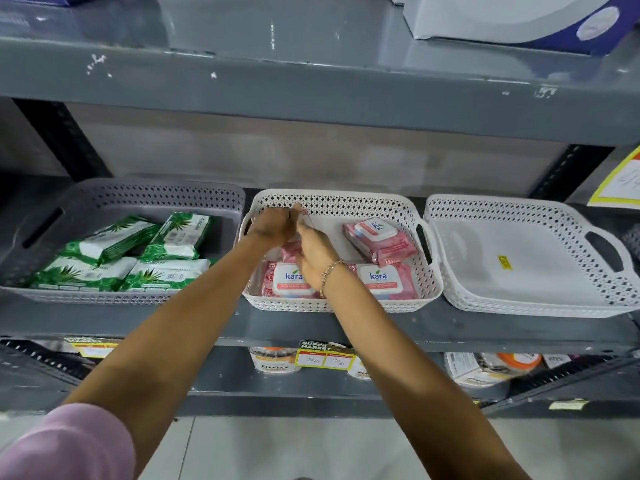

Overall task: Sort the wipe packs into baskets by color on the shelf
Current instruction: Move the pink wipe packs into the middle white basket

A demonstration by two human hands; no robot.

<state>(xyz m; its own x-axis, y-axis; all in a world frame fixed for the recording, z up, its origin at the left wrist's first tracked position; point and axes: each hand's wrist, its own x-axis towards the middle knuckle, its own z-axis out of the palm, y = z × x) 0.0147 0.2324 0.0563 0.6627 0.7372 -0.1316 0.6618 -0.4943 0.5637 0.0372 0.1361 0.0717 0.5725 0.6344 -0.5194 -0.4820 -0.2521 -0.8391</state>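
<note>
Three baskets stand in a row on the grey shelf [346,327]. The grey basket [156,195], at 9 o'clock from the middle one, holds four green wipe packs [114,237]. The middle white basket [346,306] holds pink wipe packs: one at its 2 o'clock corner [379,242], one at 5 o'clock [384,280], one at 7 o'clock [287,280], and a further one [289,252] largely hidden under the hands. The right white basket [519,306], at 3 o'clock, contains only a yellow sticker [505,262].

Both arms reach into the middle basket. The left hand [272,223] is curled near the basket's 11 o'clock corner; the right hand [313,254], wearing a bracelet [330,271], lies just beside it. The fingers of both meet at something thin and pinkish at the back wall; whether they are grasping it cannot be told. A pink sleeve [69,445] shows at 7 o'clock.
</note>
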